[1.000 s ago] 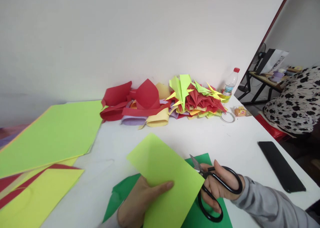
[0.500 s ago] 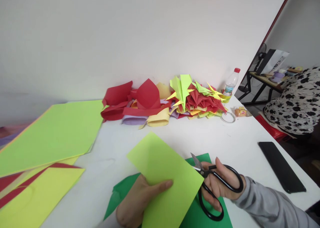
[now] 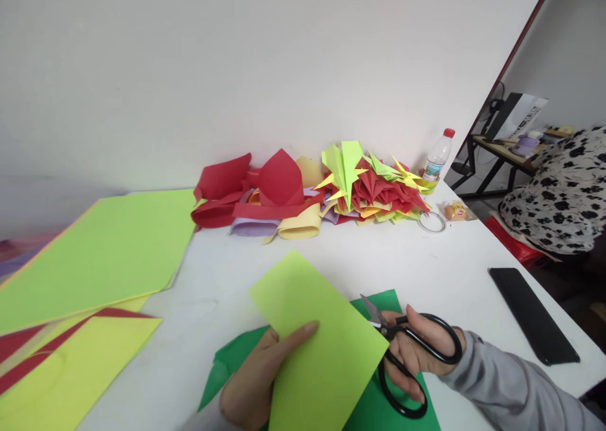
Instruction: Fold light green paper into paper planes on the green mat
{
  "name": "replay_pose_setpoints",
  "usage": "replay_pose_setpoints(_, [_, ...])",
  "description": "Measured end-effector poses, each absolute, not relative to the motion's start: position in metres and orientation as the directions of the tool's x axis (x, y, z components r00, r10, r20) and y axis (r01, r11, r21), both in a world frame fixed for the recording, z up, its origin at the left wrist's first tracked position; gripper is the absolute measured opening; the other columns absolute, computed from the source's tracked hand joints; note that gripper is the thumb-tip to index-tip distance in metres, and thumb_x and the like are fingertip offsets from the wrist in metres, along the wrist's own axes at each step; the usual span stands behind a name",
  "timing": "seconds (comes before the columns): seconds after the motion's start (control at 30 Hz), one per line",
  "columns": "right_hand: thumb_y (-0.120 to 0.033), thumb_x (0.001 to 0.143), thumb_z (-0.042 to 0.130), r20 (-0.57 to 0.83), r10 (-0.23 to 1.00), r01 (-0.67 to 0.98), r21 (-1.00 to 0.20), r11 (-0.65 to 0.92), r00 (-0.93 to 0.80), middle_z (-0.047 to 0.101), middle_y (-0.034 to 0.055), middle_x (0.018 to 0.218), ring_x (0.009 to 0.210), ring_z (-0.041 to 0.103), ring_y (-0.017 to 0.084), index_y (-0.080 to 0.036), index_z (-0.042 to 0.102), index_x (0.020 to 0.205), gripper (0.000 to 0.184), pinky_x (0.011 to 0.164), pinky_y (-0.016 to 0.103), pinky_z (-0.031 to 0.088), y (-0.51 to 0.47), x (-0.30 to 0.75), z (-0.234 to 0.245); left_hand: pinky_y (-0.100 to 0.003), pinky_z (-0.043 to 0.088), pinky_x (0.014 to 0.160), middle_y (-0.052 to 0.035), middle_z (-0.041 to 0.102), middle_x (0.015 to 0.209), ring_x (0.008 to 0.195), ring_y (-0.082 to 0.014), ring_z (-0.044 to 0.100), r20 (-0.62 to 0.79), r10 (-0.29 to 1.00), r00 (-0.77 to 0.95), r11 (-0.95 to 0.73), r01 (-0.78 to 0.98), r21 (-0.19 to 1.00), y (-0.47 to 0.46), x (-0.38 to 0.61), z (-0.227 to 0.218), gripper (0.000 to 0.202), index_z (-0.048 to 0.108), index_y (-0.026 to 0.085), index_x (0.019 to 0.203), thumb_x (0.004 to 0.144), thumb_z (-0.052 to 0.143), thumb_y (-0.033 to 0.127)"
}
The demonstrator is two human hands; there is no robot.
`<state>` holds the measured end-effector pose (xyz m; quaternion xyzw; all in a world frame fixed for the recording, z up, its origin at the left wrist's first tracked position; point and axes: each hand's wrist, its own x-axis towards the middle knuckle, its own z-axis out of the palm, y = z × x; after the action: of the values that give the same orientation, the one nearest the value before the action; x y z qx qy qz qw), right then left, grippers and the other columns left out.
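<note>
My left hand [image 3: 258,377] grips a lime green sheet of paper [image 3: 322,342] from its left side, thumb on top, holding it tilted above the table. My right hand [image 3: 416,349] is closed through the loops of black-handled scissors [image 3: 407,349], whose short blades point up and left at the sheet's right edge. A dark green sheet [image 3: 379,399] lies flat on the white table [image 3: 227,273] beneath both hands.
Large lime, yellow and red sheets [image 3: 95,260] are stacked at the left. A heap of folded paper shapes [image 3: 312,191] lies by the wall, with a water bottle [image 3: 436,155] and tape roll [image 3: 430,221]. A black phone [image 3: 533,314] lies right. A person in a floral top [image 3: 558,191] sits beyond.
The lime sheet has shifted slightly right and turned steeper in my left hand; my thumb has slid up along it. The scissors stay at its right edge.
</note>
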<state>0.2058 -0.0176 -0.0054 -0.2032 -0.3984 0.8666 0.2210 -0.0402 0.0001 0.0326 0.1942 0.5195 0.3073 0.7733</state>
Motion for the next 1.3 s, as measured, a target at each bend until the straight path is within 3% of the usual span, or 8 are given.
replay_pose_setpoints(0.1, [-0.081,0.082,0.026,-0.134,0.53,-0.258,-0.758,-0.599,-0.837,0.058,-0.0029,0.056,0.034,0.04,0.007,-0.015,0.046,0.122,0.08,0.049,0.023,0.04,-0.0176,0.2058,-0.0051,-0.041,0.06,0.067,-0.0129,0.077,0.087,0.085,-0.0359,0.072,-0.676,0.669,0.308,0.743,-0.27,0.613,-0.0019,-0.0391,0.0325,0.056,0.067,0.012,0.105,0.057,0.086,0.034])
replay_pose_setpoints(0.2, [-0.078,0.084,0.028,-0.116,0.528,-0.28,-0.742,-0.609,-0.842,0.06,-0.0024,0.059,0.035,0.042,0.007,-0.018,0.037,0.131,0.078,0.05,0.023,0.041,-0.0177,0.2057,-0.0063,-0.041,0.059,0.068,-0.0123,0.077,0.087,0.085,-0.0357,0.072,-0.673,0.671,0.311,0.741,-0.266,0.616,-0.0039,-0.038,0.0317,0.053,0.068,0.013,0.101,0.057,0.087,0.034])
replay_pose_setpoints(0.4, [-0.08,0.083,0.026,-0.126,0.511,-0.262,-0.742,-0.618,-0.85,0.06,-0.0024,0.057,0.034,0.04,0.008,-0.017,0.035,0.132,0.081,0.048,0.023,0.04,-0.0166,0.2055,-0.0079,-0.041,0.059,0.067,-0.0137,0.077,0.086,0.082,-0.0357,0.072,-0.657,0.679,0.327,0.733,-0.255,0.631,-0.006,-0.0361,0.0308,0.047,0.07,0.014,0.094,0.056,0.087,0.034])
replay_pose_setpoints(0.67, [-0.082,0.082,0.02,-0.173,0.558,-0.243,-0.769,-0.591,-0.812,0.058,-0.0024,0.054,0.034,0.041,0.007,-0.016,0.047,0.117,0.08,0.045,0.02,0.036,-0.0181,0.2047,-0.0048,-0.043,0.058,0.067,-0.0154,0.077,0.086,0.079,-0.0356,0.072,-0.639,0.687,0.345,0.723,-0.246,0.645,-0.0069,-0.0359,0.0297,0.042,0.072,0.012,0.092,0.058,0.086,0.034])
replay_pose_setpoints(1.17, [-0.085,0.078,0.015,-0.204,0.596,-0.23,-0.789,-0.569,-0.777,0.062,0.0002,0.058,0.035,0.048,0.011,-0.015,0.03,0.134,0.091,0.041,0.02,0.032,-0.0178,0.205,-0.0019,-0.042,0.059,0.067,-0.0148,0.077,0.084,0.082,-0.037,0.072,-0.648,0.698,0.305,0.715,-0.247,0.655,-0.0053,-0.0369,0.0322,0.049,0.071,0.011,0.098,0.057,0.086,0.033])
replay_pose_setpoints(1.3, [-0.086,0.077,0.017,-0.198,0.608,-0.245,-0.787,-0.566,-0.769,0.062,0.0007,0.06,0.039,0.053,0.012,-0.016,0.034,0.13,0.09,0.042,0.021,0.035,-0.018,0.2075,-0.0032,-0.041,0.059,0.067,-0.0133,0.077,0.084,0.081,-0.0364,0.072,-0.656,0.689,0.307,0.724,-0.242,0.646,-0.0044,-0.0386,0.0322,0.048,0.071,0.012,0.098,0.058,0.086,0.032])
